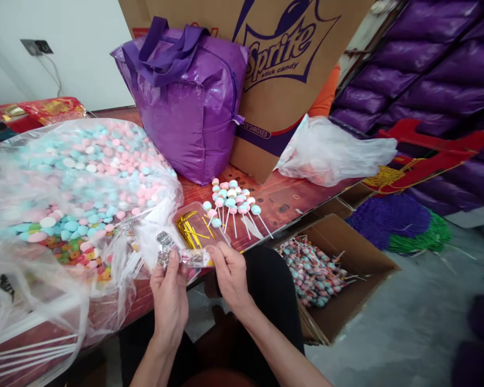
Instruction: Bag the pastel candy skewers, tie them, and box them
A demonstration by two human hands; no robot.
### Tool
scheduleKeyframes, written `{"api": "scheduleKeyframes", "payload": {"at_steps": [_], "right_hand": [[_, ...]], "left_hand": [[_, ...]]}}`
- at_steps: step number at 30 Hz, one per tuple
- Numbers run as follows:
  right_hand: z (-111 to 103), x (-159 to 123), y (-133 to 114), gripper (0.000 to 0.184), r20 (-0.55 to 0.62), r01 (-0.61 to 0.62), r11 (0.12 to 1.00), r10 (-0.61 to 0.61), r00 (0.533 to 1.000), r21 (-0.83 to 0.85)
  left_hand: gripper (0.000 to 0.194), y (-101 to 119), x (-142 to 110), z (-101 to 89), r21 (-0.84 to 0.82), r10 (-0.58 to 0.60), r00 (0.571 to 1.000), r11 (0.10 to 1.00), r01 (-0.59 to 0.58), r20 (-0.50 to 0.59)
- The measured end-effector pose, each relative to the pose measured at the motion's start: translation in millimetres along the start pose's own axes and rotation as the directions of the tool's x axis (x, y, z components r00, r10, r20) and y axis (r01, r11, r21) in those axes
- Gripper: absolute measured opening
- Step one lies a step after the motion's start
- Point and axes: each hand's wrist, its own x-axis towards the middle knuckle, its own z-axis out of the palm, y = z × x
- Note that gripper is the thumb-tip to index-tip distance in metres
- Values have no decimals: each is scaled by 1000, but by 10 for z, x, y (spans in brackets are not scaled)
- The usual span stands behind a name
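Between my two hands, near the table's front edge, stretches a small clear printed plastic wrapper (196,258). My left hand (170,295) pinches its left end between thumb and fingers. My right hand (233,279) is closed on the other end; whether anything is inside the wrapper I cannot make out. Just beyond the hands lies a shallow clear tray (184,212) with gold twist ties (191,230) in it. Flat clear wrappers (158,242) lie left of the tray. Behind it is a bunch of pink, blue and white marshmallow lollipops (232,201) on white sticks.
A large clear bag of pastel sweets (84,166) covers the table's left. Behind stand a purple zip bag (189,107) and a cardboard carton (258,102). A white plastic bag (331,153) lies right. An open box (357,260) on the floor holds wrapped lollipops (312,271).
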Motion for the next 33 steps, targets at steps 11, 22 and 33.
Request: {"api": "scheduleKeyframes", "payload": {"at_steps": [11, 22, 33], "right_hand": [[-118, 107, -25, 44, 0, 21, 1000, -21, 1000, 4], [-164, 318, 69, 50, -80, -23, 993, 14, 997, -119], [-394, 1149, 227, 12, -106, -201, 699, 177, 979, -686]], "left_hand": [[30, -13, 47, 32, 2, -11, 999, 1000, 11, 47], [36, -51, 137, 134, -62, 104, 994, 992, -106, -30], [41, 37, 382, 43, -103, -78, 996, 992, 75, -34]]}}
